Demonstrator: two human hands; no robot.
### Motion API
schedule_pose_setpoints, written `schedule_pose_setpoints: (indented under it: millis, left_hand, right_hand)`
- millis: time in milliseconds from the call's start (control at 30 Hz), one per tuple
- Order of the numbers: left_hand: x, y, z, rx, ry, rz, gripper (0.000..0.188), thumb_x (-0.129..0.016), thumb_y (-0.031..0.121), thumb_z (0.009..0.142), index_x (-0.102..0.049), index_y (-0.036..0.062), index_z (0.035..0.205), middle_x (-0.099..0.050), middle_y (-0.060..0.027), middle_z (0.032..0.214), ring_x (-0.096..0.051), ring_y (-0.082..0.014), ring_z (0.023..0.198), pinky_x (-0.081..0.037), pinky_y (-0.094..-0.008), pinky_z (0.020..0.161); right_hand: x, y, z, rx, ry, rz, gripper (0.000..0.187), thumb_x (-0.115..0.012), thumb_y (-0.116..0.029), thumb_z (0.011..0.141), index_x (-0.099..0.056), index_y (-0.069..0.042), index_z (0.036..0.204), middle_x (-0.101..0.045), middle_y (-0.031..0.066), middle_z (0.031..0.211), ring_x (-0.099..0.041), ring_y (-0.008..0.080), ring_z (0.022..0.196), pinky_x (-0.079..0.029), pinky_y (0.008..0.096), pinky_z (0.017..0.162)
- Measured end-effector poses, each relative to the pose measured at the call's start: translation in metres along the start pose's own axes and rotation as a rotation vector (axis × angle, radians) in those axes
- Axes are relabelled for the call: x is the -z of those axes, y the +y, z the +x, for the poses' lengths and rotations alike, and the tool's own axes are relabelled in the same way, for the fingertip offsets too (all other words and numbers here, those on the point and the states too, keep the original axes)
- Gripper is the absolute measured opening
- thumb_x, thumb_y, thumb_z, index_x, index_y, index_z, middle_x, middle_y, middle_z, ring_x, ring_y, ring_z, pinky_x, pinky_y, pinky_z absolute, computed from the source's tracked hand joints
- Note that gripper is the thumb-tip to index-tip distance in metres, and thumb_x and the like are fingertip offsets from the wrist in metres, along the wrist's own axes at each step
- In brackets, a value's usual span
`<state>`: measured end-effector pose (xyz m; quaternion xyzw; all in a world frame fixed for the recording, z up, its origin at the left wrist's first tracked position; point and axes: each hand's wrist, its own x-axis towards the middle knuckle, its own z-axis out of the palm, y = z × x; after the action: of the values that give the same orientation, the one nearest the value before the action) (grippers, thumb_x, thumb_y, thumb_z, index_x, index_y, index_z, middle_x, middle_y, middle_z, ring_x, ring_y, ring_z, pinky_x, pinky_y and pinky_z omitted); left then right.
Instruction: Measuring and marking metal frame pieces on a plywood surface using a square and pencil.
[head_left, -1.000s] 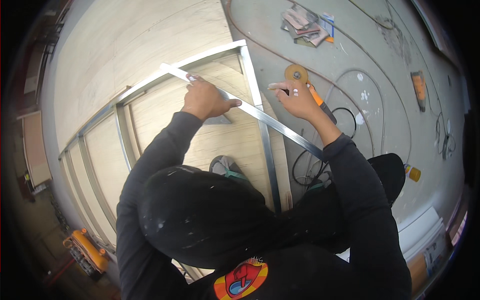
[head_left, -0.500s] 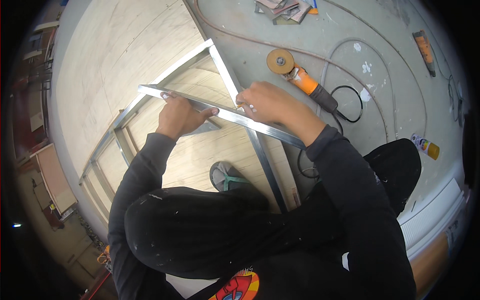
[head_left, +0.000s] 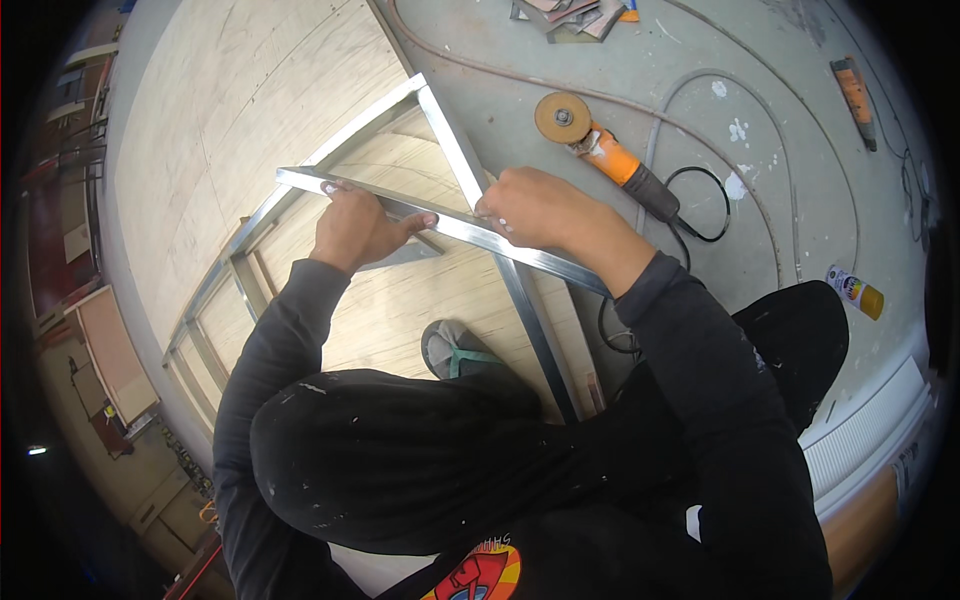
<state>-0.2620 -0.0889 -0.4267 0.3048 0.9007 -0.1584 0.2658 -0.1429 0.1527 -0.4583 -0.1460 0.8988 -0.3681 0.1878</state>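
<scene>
A loose silvery metal bar lies slanting across a welded metal frame. My left hand is closed around the bar, thumb along its near face and fingers over the far edge. My right hand is pinched at the spot where the bar crosses the frame's right side. It seems to hold a thin pencil-like stick, mostly hidden by the fingers. A flat grey metal plate shows beneath the bar beside my left hand. Frame and bar rest over a pale plywood sheet.
An orange angle grinder with a brown disc lies right of the frame, its black cord looping. Hoses cross the grey floor. Farther off are sanding sheets, another orange tool and a spray can. My sandalled foot is on the plywood.
Both hands stay at nearly the same places on the bar. The fingers of my right hand have shifted slightly, and the thin stick's tip is less visible. The view has moved a little.
</scene>
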Motion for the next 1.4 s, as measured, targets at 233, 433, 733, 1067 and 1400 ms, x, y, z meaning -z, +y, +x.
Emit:
schedule_pose_setpoints:
  millis: [233,433,733,1067,1400]
  left_hand:
    - [-0.002,-0.003,-0.003,0.010,0.034,0.022,0.112,-0.053,0.090,0.077,-0.069,-0.0199,0.090,-0.067,-0.0361,0.079,-0.071,-0.0503,0.088,-0.058,-0.0481,0.089]
    - [0.006,0.004,-0.003,0.008,0.034,-0.037,0.114,-0.051,0.092,0.077,-0.068,-0.0209,0.090,-0.068,-0.0366,0.080,-0.072,-0.0495,0.088,-0.058,-0.0473,0.087]
    - [0.005,0.005,-0.002,0.033,-0.004,-0.013,0.112,-0.053,0.091,0.076,-0.070,-0.0184,0.094,-0.069,-0.0364,0.083,-0.072,-0.0480,0.089,-0.058,-0.0464,0.087]
    - [0.022,0.011,0.002,-0.021,-0.052,-0.015,0.094,-0.056,0.087,0.079,-0.079,-0.0037,0.092,-0.072,-0.0310,0.091,-0.071,-0.0467,0.095,-0.053,-0.0477,0.097]
    - [0.030,0.017,-0.010,0.046,-0.082,-0.163,0.090,-0.060,0.086,0.077,-0.080,-0.0009,0.091,-0.074,-0.0216,0.086,-0.073,-0.0391,0.093,-0.056,-0.0462,0.090]
  right_hand:
    - [0.034,-0.030,-0.008,-0.146,-0.167,-0.235,0.012,-0.069,-0.003,0.081,-0.077,-0.005,0.089,-0.074,0.0178,0.091,-0.073,0.0353,0.087,-0.058,0.0457,0.076]
    - [0.017,-0.021,-0.005,-0.063,-0.060,-0.182,0.011,-0.067,-0.005,0.083,-0.077,-0.006,0.088,-0.074,0.0161,0.091,-0.073,0.0345,0.087,-0.058,0.0460,0.075]
    - [0.036,-0.028,-0.014,-0.115,-0.129,-0.261,0.014,-0.066,-0.005,0.083,-0.078,-0.006,0.090,-0.074,0.0162,0.091,-0.073,0.0346,0.088,-0.058,0.0462,0.075]
    - [0.027,-0.018,-0.022,-0.070,-0.046,-0.315,0.014,-0.064,-0.005,0.081,-0.076,-0.007,0.088,-0.072,0.0165,0.085,-0.071,0.0370,0.083,-0.056,0.0474,0.073]
    - [-0.039,-0.054,-0.073,0.054,0.266,-0.209,0.016,-0.063,-0.010,0.087,-0.065,-0.004,0.101,-0.068,0.0173,0.078,-0.070,0.0362,0.074,-0.056,0.0460,0.062]
